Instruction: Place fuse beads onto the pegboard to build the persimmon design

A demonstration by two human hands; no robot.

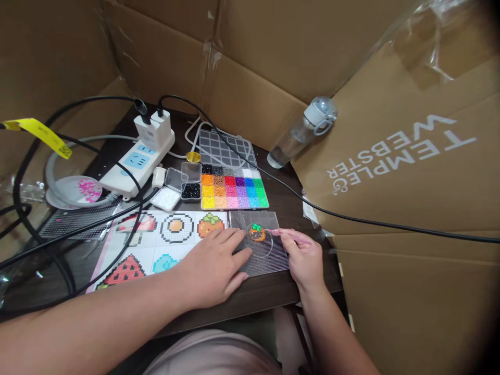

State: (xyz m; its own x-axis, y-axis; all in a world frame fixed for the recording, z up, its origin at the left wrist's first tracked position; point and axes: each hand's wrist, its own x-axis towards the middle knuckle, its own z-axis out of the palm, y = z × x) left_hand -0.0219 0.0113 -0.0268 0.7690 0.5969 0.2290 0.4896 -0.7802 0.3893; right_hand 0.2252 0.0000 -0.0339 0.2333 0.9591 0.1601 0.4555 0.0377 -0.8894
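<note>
A clear pegboard [273, 260] with a round dish-like outline [261, 255] lies near the table's front edge. On it sits a small bead figure [257, 234], orange and brown with a green top. My left hand [219, 265] rests palm down, fingers stretched, across the pattern sheet's right side and the board's left edge. From the right, my right hand [307, 258] pinches slim pink tweezers [295, 237], whose tip points at the bead figure. Whether a bead is in the tip is too small to tell. The pattern sheet [156, 245] shows pixel drawings, including an orange fruit partly above my left hand.
Behind the board stands a sorted bead box [234, 190] with its gridded lid open. Small boxes of white beads [166, 199] and black beads [191, 191] are beside it. A power strip [136, 161], black cables [273, 179], a water bottle [300, 133] and cardboard walls [390, 208] surround the table.
</note>
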